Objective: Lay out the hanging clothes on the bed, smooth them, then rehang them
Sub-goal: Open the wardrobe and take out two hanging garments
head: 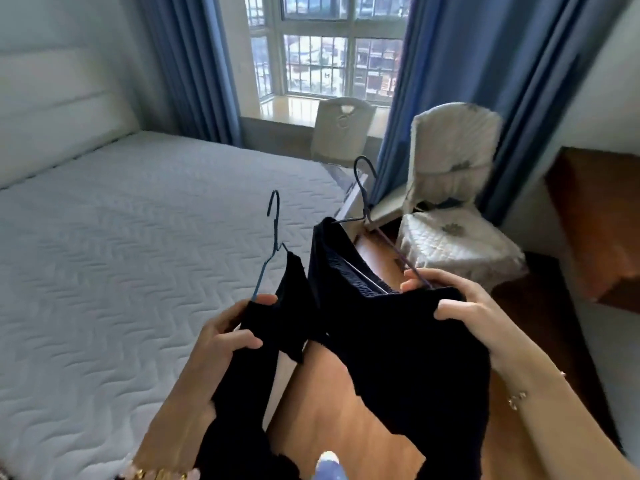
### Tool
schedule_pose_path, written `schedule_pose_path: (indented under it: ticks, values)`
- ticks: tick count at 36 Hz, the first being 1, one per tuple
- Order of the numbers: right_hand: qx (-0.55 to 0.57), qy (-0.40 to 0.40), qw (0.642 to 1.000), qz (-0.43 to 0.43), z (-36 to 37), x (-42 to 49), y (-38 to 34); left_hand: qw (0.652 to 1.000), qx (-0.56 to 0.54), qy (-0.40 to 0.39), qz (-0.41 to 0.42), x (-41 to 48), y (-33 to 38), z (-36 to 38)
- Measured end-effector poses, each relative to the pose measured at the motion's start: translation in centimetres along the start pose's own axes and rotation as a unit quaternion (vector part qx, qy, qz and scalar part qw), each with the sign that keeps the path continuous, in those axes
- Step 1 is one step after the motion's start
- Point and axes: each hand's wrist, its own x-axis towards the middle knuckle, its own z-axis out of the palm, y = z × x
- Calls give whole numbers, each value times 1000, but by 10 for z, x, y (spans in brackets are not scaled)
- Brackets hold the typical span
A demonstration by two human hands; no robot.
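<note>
1. The left hand (pixel 231 329) is closed around the lower end of a thin blue wire hanger (pixel 272 244), thumb and fingers pinched together over both the wire and the dark cloth draped on it
2. That cloth is a narrow black garment (pixel 273 327) that hangs down past the left wrist toward the bottom edge of the view; what kind of garment it is cannot be told
3. The right hand (pixel 460 303) grips the shoulder end of a second wire hanger (pixel 367 206), fingers curled over the top edge of a wider black garment (pixel 398 348) – its gathered, elastic-looking band shows just left of the fingertips
4. Both hangers point their hooks up and away from the person, the left one nearly upright, the right one tilted toward the window (pixel 322 46)
5. Both garments are held in the air over the wooden floor (pixel 346 403), just beside the edge of the bed (pixel 121 254) and not touching its quilted white mattress
6. Beyond the bed stand blue curtains (pixel 460 81) on either side of the window, a pale chair back (pixel 341 128) by the sill, and a chair with a cream quilted cover (pixel 453 216) – the latter sits well apart from the right hand
7. A bracelet (pixel 159 474) shows on the left wrist and a thin one on the right forearm
</note>
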Motion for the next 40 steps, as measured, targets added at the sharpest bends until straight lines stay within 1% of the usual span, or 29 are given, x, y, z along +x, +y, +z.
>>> schedule_pose_path:
  ticks: [4, 8, 12, 15, 20, 25, 30, 33, 37, 40]
  values:
    - [-17, 44, 999, 5, -45, 28, 8, 999, -27, -41, -19, 63, 1, 27]
    - [-21, 87, 996, 3, -89, 73, 13, 996, -4, -90, -16, 132, 10, 49]
    - [-50, 97, 994, 6, -131, 137, 6, 992, -15, -125, -28, 206, 25, 68]
    - [-66, 102, 993, 10, -157, 188, -5, 991, -2, -132, -35, 261, 38, 80]
    - [-109, 114, 987, -8, -192, 257, -27, 993, -13, -106, -52, 342, 63, 105]
    - [-165, 109, 980, -31, -234, 327, -40, 996, 33, -74, -47, 411, 83, 127]
    - [-190, 70, 979, -35, -288, 420, -40, 995, 91, -18, -26, 493, 92, 150]
    - [-179, 36, 983, -24, -321, 481, -38, 990, 139, 10, -4, 545, 92, 162]
    - [-188, -26, 982, -18, -361, 565, -51, 979, 189, 76, 23, 609, 101, 173]
    - [-214, -67, 974, -22, -390, 627, -66, 962, 237, 127, 43, 650, 113, 175]
